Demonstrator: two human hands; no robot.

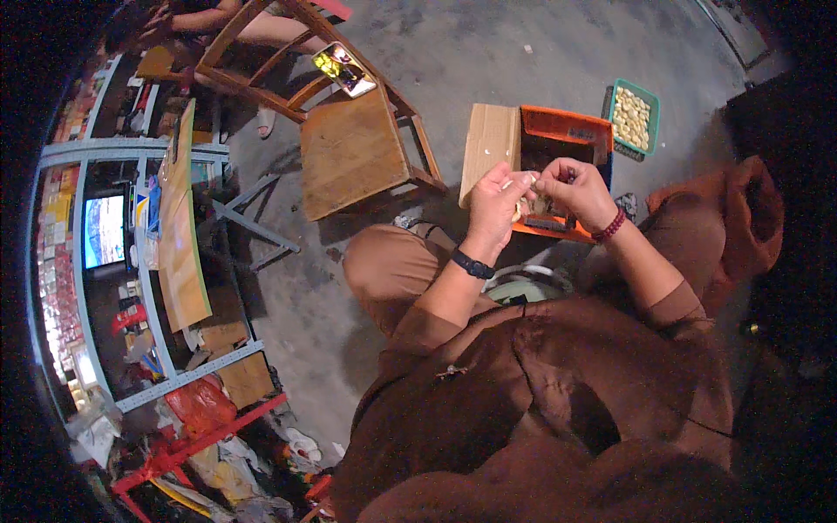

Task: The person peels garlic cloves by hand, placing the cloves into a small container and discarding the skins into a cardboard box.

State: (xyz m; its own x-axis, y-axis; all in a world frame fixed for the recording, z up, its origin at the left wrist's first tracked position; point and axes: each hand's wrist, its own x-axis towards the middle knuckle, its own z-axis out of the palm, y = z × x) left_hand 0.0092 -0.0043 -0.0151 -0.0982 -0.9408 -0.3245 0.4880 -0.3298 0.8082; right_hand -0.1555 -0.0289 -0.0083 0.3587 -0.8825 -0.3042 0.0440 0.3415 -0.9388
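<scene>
My left hand (495, 202), with a dark watch on its wrist, grips a small pale piece (518, 209), perhaps a garlic clove. My right hand (575, 189), with a dark red bead bracelet, meets it at the fingertips, its thumb and forefinger pinched on a small pale bit (533, 178). Both hands are above an orange cardboard box (562, 123) whose brown flap (485, 140) lies folded out with small pale bits on it. The box's contents are mostly hidden by the hands and shadow. Beyond it stands a green plastic basket (656, 124) of pale cloves or similar pieces (632, 118).
A wooden chair (353, 150) with a phone (343, 68) propped on it stands ahead to the left. Another person's arm and legs show behind it. Metal shelving (150, 261) with packed goods and a lit screen (104, 232) lines the left, near a red metal frame (203, 444).
</scene>
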